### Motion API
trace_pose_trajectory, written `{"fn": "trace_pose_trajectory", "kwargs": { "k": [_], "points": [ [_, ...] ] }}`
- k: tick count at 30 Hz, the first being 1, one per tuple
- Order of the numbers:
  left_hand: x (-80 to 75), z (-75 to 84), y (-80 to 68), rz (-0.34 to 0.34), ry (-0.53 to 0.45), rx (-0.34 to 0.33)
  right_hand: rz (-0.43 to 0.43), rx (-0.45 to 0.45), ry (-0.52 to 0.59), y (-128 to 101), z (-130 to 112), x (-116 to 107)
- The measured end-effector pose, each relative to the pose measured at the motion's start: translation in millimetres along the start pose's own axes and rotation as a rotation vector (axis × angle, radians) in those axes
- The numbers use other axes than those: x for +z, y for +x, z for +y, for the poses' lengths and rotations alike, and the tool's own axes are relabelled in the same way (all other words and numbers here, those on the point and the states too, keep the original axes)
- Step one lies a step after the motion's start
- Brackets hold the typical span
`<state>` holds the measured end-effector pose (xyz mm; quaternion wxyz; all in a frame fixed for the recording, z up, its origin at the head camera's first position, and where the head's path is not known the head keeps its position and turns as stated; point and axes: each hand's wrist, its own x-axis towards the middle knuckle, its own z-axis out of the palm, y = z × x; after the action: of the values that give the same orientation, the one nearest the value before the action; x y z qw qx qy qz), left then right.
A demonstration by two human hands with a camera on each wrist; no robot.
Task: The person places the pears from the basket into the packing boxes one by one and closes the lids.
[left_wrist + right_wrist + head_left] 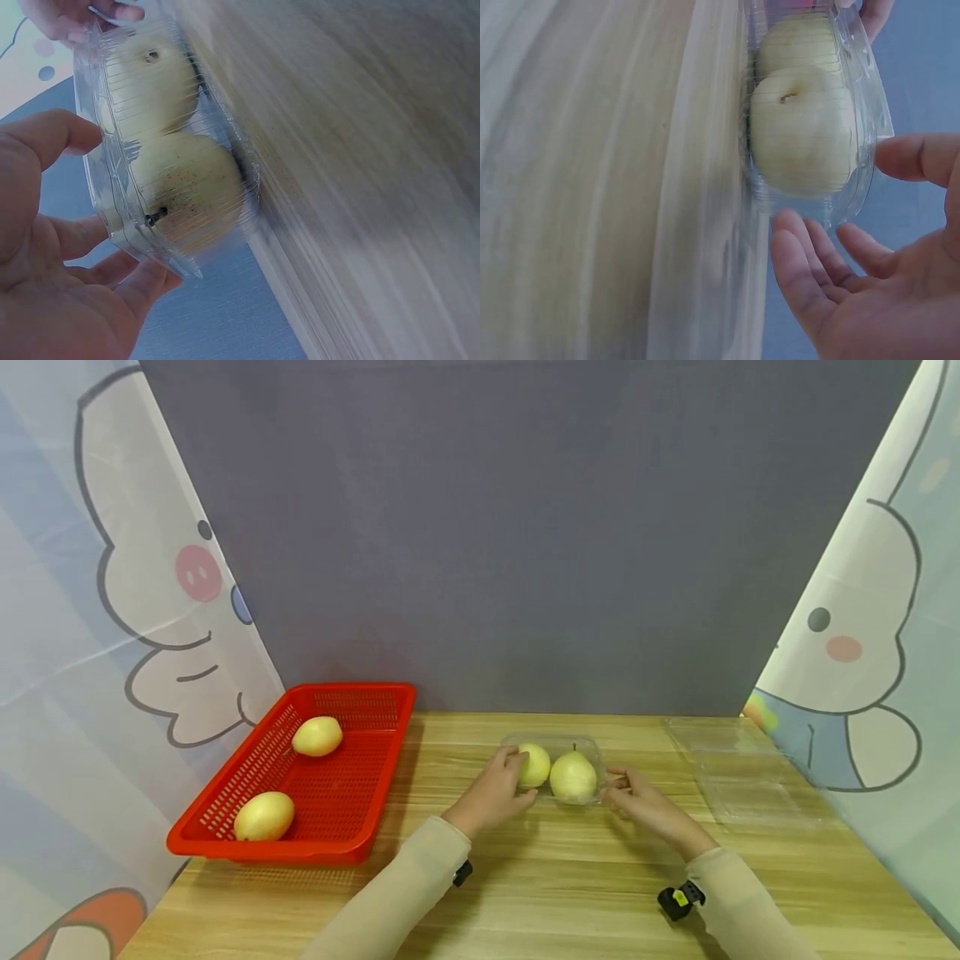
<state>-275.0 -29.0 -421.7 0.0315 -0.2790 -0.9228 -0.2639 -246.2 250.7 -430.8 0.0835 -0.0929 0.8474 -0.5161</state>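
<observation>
A small clear plastic box (554, 743) with ribbed walls sits on the table and contains two yellow-green pears, the right pear (573, 777) with its stem up and the left pear (534, 766) partly behind fingers. My left hand (495, 791) grips the box's left end, its thumb at the near side and other fingers around the far side. At the opposite end, my right hand (642, 804) holds the edge, with the thumb (904, 158) at the rim and the other fingertips curved close against the end wall.
On the left stands a red slatted plastic basket (384, 774) with two yellow oval fruits, one fruit (317, 737) at the back and another fruit (264, 817) in front. Clear plastic containers (757, 797) lie at the right. A grey panel (525, 543) closes off the table's back.
</observation>
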Motion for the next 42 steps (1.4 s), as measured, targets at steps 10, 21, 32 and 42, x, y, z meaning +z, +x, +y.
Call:
{"fn": "trace_pose_trajectory", "kwargs": {
  "k": [10,21,32,42],
  "points": [
    [0.9,-0.2,0.7,-0.010,0.013,-0.011,0.071,-0.114,-0.135,-1,-7,2],
    [0.0,0.5,1.1,-0.015,0.012,-0.012,0.167,-0.249,-0.311,-1,-19,11],
    [-2.4,1.8,0.6,-0.023,0.008,-0.017,0.285,-0.425,-0.485,5,-24,23],
    [-0.6,0.1,1.6,-0.025,0.027,-0.014,0.299,-0.460,-0.531,8,-23,29]
  ]
}}
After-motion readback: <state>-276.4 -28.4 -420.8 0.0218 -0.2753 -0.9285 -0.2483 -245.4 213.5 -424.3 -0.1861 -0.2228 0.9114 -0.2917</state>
